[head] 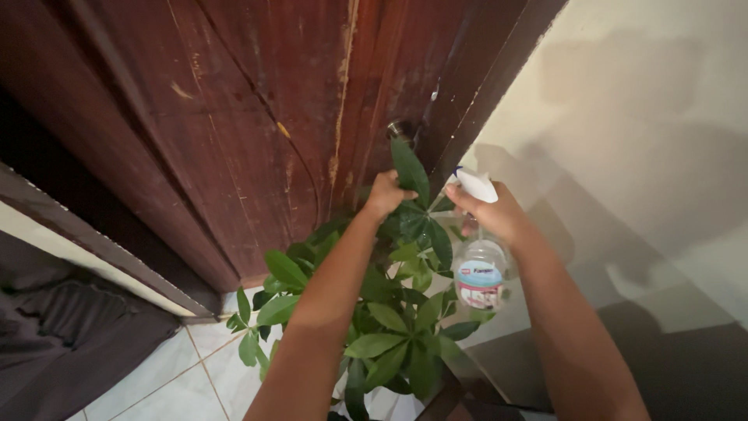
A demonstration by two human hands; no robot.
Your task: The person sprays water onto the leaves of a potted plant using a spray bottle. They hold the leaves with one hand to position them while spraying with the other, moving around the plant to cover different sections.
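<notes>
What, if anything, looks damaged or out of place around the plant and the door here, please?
The wooden door looks worn: pale scratches and chipped finish run down its panels. The plant, the spray bottle in the right hand and the left hand on a leaf look ordinary.

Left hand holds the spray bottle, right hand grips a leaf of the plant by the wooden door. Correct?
Hands are swapped. In the head view the right hand holds the spray bottle, and the left hand grips a leaf of the plant by the wooden door.

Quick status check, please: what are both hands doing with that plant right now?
Left hand pinching a leaf. Right hand gripping spray bottle, nozzle toward leaf. Wooden door close behind plant.
</notes>
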